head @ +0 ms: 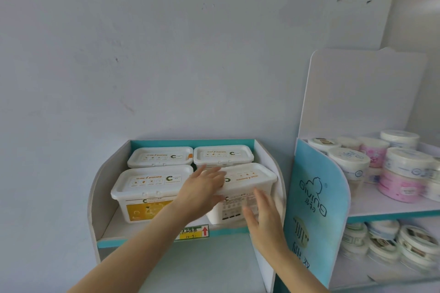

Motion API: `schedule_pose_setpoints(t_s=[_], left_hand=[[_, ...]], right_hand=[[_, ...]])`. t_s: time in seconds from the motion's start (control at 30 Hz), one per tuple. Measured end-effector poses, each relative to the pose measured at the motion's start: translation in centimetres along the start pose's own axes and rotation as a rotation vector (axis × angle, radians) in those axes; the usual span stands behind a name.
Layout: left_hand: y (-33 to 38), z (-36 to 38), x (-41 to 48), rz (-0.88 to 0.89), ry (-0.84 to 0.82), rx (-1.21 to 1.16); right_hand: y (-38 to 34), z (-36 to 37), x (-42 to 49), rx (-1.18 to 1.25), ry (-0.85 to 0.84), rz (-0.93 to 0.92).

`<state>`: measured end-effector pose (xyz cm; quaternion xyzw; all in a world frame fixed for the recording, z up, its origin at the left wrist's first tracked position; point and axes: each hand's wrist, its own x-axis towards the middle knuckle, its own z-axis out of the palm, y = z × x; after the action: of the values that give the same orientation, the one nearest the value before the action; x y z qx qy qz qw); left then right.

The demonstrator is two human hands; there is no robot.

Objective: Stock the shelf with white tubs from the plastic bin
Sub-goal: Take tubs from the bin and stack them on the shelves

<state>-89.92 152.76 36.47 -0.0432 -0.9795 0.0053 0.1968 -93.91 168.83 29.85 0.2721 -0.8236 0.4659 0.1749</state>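
White tub (252,179) at front right of shelf (100,200), askew, long axis left-to-right — directly ahead of both hands. Left hand (202,189) flat on lid corner, nearer; right hand (263,217) unclenched beside front face — contact unclear.

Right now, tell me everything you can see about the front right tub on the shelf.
The front right tub is a white rectangular plastic box. Its rimmed lid carries orange print and a dark C logo, and its front face shows small grey print. It sits slightly askew at the front right of the shelf, by the side wall. The left hand lies flat on its lid. The right hand, fingers straight, is at its front; contact is unclear.
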Motion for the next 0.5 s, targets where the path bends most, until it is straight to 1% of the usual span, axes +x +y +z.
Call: schedule_pose_setpoints(t_s=[0.1,0.2,0.37,0.43,0.5], left_hand=[[1.8,-0.1,-0.4,-0.052,0.057,-0.036],[2.9,-0.8,-0.5,-0.102,0.071,-0.069],[5.6,-2.8,0.7,-0.104,0.102,-0.127],[6.9,-2.3,0.6,-0.102,0.093,-0.164],[7.5,-1.8,0.2,-0.109,0.086,-0.186]], right_hand=[[-0.6,-0.3,1.1,0.14,-0.047,0.043],[-0.5,-0.8,1.6,0.185,-0.1,0.07],[-0.8,-2.2,3.4,0.218,-0.07,0.075],[-1.2,-2.8,3.5,0.252,-0.112,0.084],[-1.4,-3.5,3.2,0.277,-0.19,0.094]])
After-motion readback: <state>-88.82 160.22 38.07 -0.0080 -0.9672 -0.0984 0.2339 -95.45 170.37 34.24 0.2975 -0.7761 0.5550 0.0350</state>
